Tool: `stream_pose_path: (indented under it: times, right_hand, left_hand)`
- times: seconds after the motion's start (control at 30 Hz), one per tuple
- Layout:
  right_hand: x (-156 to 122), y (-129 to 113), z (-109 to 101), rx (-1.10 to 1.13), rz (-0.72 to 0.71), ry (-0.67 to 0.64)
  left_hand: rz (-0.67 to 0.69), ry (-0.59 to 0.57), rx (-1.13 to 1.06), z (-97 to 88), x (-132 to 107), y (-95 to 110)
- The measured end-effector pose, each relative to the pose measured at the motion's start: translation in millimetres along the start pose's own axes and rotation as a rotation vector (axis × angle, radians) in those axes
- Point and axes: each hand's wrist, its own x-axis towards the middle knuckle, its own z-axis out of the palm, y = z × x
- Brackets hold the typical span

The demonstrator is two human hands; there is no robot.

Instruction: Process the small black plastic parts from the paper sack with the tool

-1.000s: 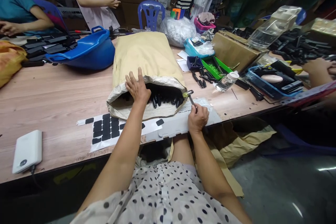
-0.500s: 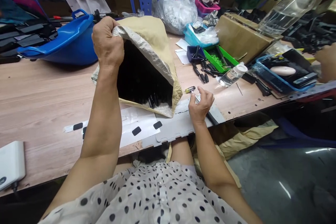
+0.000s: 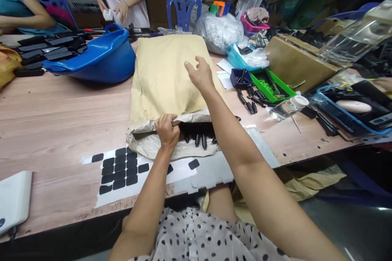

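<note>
A large tan paper sack (image 3: 165,73) lies on the table with its pale-lined mouth facing me. Inside the mouth, several black tube-shaped pieces (image 3: 201,140) show; the rest are hidden in shadow. My left hand (image 3: 167,131) is closed round the upper edge of the sack's mouth. Over the sack's top side, my right hand (image 3: 201,74) has its fingers apart and holds nothing; whether it touches the paper I cannot tell. In front of the sack lies a white sheet with black rounded stickers (image 3: 120,168).
A blue basin (image 3: 94,57) stands left of the sack. To the right are a green tray (image 3: 274,97), loose black pieces, a clear bottle (image 3: 286,108) and a cardboard box (image 3: 294,61). A white power bank (image 3: 15,200) lies at the left edge. Two people stand across the table.
The sack's raised mouth has come down and its body now lies flat. My left hand has lowered with the edge. My right hand has moved from the table, up and left over the sack.
</note>
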Motion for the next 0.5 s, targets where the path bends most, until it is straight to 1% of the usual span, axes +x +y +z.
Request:
stream_pose_path:
  times: [0.1, 0.17, 0.2, 0.3, 0.37, 0.43, 0.5]
  right_hand:
    - [34, 1, 37, -0.029, 0.116, -0.107]
    - [48, -1, 55, -0.079, 0.177, -0.135]
    - [55, -3, 61, -0.117, 0.209, -0.135]
    - [78, -4, 73, -0.255, 0.313, -0.101]
    - [93, 0, 78, -0.319, 0.387, -0.075]
    - [106, 8, 84, -0.364, 0.439, -0.066]
    - [115, 19, 89, -0.411, 0.426, -0.06]
  left_hand:
    - [-0.004, 0.012, -0.017, 12.1, -11, -5]
    - [0.027, 0.043, -0.04, 15.8, -16, -6]
    - [0.053, 0.082, -0.053, 17.0, -19, -5]
    - [0.155, 0.256, -0.1, 18.6, -28, 0]
    - [0.21, 0.339, -0.138, 18.3, -32, 6]
    - [0.226, 0.352, -0.171, 17.0, -35, 13]
    - [0.217, 0.326, -0.197, 15.5, -38, 19]
